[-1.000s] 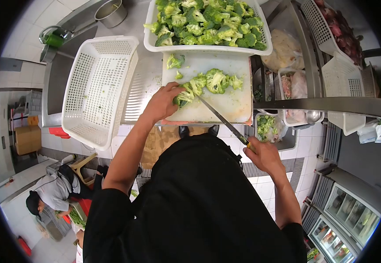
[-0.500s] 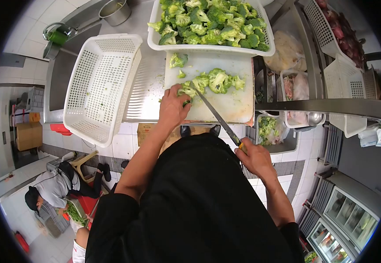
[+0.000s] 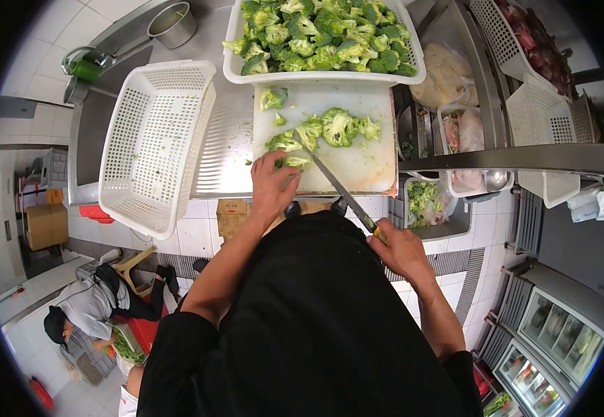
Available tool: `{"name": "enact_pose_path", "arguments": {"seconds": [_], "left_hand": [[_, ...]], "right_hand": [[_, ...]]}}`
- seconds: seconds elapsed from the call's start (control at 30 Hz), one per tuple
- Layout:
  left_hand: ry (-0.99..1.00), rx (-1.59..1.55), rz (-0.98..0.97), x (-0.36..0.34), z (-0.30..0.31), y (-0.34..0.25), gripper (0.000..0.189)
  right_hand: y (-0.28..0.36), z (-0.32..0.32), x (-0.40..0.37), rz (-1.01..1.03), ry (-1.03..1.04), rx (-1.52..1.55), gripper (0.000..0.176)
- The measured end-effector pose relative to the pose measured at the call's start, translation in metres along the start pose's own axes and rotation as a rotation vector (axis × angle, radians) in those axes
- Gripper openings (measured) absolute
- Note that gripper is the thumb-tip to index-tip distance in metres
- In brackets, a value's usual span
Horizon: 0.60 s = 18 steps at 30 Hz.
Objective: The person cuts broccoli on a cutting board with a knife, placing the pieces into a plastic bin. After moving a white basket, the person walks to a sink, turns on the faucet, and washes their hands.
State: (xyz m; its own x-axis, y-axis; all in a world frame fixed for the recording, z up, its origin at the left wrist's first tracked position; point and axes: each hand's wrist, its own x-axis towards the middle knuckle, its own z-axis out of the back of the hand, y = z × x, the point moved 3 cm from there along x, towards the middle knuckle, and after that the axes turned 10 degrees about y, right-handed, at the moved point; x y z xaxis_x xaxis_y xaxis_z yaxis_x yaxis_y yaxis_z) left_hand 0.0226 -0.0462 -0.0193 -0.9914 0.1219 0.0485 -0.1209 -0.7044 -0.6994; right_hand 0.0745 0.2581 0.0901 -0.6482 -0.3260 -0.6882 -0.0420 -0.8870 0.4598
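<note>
My left hand (image 3: pixel 272 186) is at the near left of the white cutting board (image 3: pixel 357 170), fingers curled against the near side of a cut broccoli piece (image 3: pixel 284 142). My right hand (image 3: pixel 400 248) is closed around the yellow-and-black handle of a long knife (image 3: pixel 338 184). Its blade slants up and left, its tip over the broccoli beside my left fingers. To the right of the tip lies a larger broccoli head piece (image 3: pixel 340 128), cut side showing. A loose floret (image 3: pixel 272 98) and a small bit (image 3: pixel 279 120) rest farther back on the board.
A white basket heaped with broccoli florets (image 3: pixel 323 42) stands behind the board. Left of it, a white perforated basket (image 3: pixel 152 139) sits by the sink. Trays of bagged food (image 3: pixel 462 128) and a metal rail (image 3: pixel 510 159) are at right. A co-worker (image 3: pixel 100 302) sits at lower left.
My left hand has drawn back slightly toward me, showing more of the cut broccoli. The knife stays at nearly the same slant. The whole view has shifted a little.
</note>
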Motion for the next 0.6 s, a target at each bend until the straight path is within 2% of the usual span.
{"name": "enact_pose_path", "arguments": {"seconds": [0.07, 0.17, 0.27, 0.4, 0.6], "left_hand": [[0.03, 0.038, -0.119, -0.007, -0.002, -0.001, 0.013], [0.116, 0.14, -0.138, -0.016, 0.005, -0.013, 0.011], [0.155, 0.108, -0.174, -0.028, 0.007, -0.007, 0.01], [0.115, 0.051, -0.138, -0.035, 0.012, -0.005, 0.01], [0.169, 0.033, -0.118, -0.028, 0.011, -0.006, 0.012]], "right_hand": [[-0.003, -0.003, 0.004, 0.001, 0.033, 0.009, 0.035], [-0.008, -0.011, 0.011, -0.014, 0.078, -0.052, 0.034], [-0.012, -0.018, 0.017, 0.042, 0.0, -0.033, 0.034], [-0.007, -0.014, 0.016, 0.029, 0.004, -0.091, 0.031], [-0.013, 0.001, -0.002, 0.031, 0.089, -0.138, 0.025]]}}
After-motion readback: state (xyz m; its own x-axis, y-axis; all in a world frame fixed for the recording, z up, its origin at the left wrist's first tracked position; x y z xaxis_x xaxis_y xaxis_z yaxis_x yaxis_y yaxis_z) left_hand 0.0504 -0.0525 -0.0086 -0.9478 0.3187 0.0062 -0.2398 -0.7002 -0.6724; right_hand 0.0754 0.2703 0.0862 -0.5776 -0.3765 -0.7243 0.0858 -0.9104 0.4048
